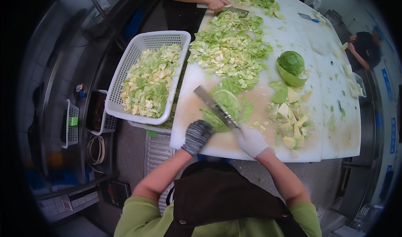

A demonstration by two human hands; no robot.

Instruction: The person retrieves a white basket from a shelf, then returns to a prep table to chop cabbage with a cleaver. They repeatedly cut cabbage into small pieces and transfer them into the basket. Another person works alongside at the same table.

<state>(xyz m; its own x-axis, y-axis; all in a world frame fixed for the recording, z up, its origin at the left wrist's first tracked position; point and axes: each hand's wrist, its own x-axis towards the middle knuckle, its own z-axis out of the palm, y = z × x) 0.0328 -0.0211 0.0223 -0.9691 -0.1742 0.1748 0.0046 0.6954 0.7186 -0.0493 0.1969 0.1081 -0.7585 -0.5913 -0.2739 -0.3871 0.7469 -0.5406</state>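
Observation:
My right hand (251, 140), in a white knit glove, is shut on the handle of a wide-bladed knife (216, 108). The blade points up and left, over a piece of green cabbage (227, 102) on the white cutting surface (188, 106). My left hand (198, 136), in a dark striped glove, rests at the lower left of the cabbage with its fingers curled; whether it grips a leaf, I cannot tell. Chopped cabbage (232, 51) is heaped just beyond. To the right are a whole cabbage (290, 64) with a loose outer leaf and a pile of core pieces (292, 120).
A white perforated basket (114, 94) of chopped cabbage stands left of the table. At the far end, a co-worker's hands (216, 4) hold a cleaver (237, 11) over cabbage. Another knife (306, 17) lies at the far right; another person (364, 50) stands beyond the right edge.

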